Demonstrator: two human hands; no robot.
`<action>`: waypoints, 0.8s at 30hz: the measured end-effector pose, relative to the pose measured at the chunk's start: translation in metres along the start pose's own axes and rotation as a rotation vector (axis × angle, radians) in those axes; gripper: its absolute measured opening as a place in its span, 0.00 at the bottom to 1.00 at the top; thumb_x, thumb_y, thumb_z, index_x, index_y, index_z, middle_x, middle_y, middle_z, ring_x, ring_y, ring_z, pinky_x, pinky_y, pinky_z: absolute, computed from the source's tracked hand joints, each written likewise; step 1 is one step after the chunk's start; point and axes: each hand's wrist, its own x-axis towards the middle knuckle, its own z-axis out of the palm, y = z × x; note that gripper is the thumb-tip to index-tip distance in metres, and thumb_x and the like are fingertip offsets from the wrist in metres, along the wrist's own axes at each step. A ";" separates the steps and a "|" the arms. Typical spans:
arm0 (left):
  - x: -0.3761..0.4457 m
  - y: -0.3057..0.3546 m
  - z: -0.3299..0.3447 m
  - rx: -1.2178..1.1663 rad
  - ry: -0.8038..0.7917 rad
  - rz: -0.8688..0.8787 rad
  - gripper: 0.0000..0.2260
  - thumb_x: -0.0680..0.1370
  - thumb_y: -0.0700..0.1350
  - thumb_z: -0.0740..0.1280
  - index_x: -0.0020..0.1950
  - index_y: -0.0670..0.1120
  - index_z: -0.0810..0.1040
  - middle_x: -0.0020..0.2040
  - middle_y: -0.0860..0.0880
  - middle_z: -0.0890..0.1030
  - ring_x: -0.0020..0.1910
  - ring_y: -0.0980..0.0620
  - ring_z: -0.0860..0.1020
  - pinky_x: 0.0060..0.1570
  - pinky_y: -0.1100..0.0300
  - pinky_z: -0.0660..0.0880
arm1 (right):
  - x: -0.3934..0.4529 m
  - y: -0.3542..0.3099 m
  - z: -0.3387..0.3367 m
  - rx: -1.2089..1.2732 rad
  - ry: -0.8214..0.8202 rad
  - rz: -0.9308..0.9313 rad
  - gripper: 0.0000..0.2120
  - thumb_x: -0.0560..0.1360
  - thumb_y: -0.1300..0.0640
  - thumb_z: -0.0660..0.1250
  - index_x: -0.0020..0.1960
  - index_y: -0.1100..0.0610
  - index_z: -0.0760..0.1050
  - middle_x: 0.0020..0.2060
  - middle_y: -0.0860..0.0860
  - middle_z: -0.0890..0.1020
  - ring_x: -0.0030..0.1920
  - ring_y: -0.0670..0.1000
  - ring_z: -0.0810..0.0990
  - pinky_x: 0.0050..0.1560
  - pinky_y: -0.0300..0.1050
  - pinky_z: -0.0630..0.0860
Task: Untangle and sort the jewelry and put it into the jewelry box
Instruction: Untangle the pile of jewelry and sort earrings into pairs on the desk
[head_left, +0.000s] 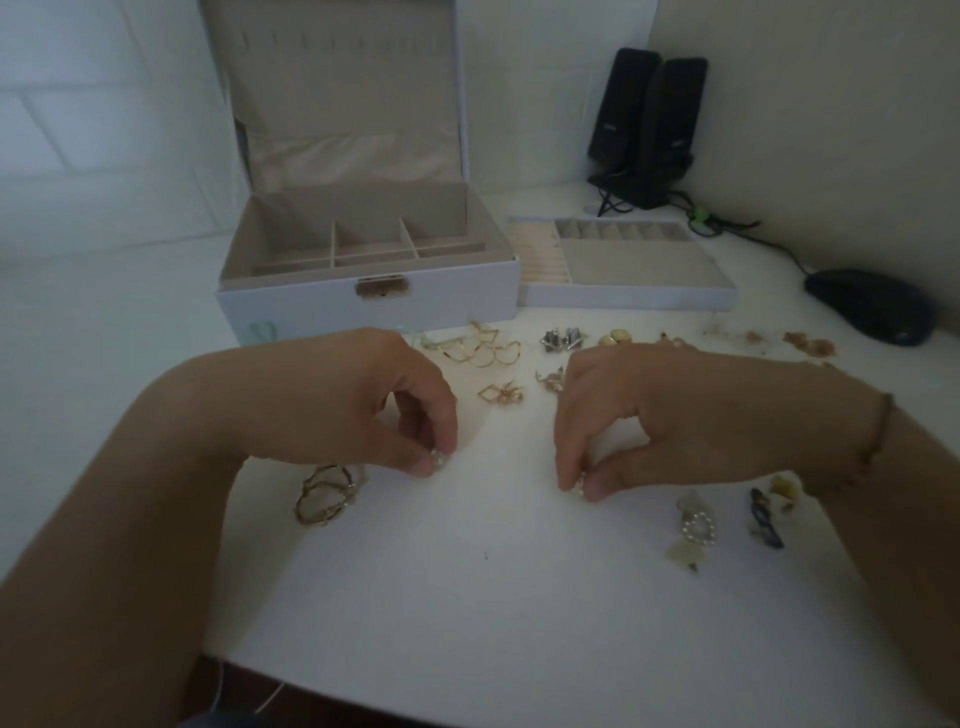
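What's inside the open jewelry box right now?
The jewelry box shows bare beige divided compartments, no jewelry visible. Its front wall hides the near strip of the floor, so that part can't be checked.

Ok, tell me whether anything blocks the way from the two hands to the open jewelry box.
Nothing tall does. The left hand and right hand each pinch a small pale piece. Only flat gold jewelry lies on the table before the jewelry box, whose lid stands open.

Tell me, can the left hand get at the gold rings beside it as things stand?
Probably not yet: the left hand is pinching a small pearl piece. The gold rings lie uncovered just beside its wrist, so once it lets go the way looks free.
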 end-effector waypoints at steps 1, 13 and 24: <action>0.000 0.000 0.000 -0.002 0.001 -0.005 0.07 0.70 0.50 0.76 0.45 0.60 0.83 0.42 0.60 0.82 0.46 0.60 0.80 0.45 0.68 0.73 | 0.004 -0.002 0.003 -0.015 0.037 -0.015 0.05 0.71 0.47 0.72 0.47 0.41 0.80 0.43 0.39 0.82 0.51 0.45 0.75 0.54 0.48 0.73; -0.001 0.008 -0.001 0.023 0.138 0.075 0.10 0.66 0.59 0.73 0.45 0.60 0.81 0.43 0.61 0.81 0.47 0.60 0.78 0.42 0.68 0.72 | 0.003 -0.011 -0.008 -0.006 0.342 -0.026 0.12 0.73 0.48 0.68 0.56 0.43 0.77 0.48 0.37 0.80 0.49 0.43 0.79 0.51 0.33 0.73; 0.021 0.015 0.022 0.233 0.189 0.314 0.10 0.73 0.62 0.66 0.45 0.57 0.80 0.40 0.60 0.79 0.41 0.59 0.77 0.45 0.60 0.75 | -0.056 0.033 -0.047 0.122 0.082 0.388 0.04 0.68 0.52 0.74 0.41 0.43 0.82 0.35 0.42 0.83 0.33 0.39 0.78 0.35 0.25 0.69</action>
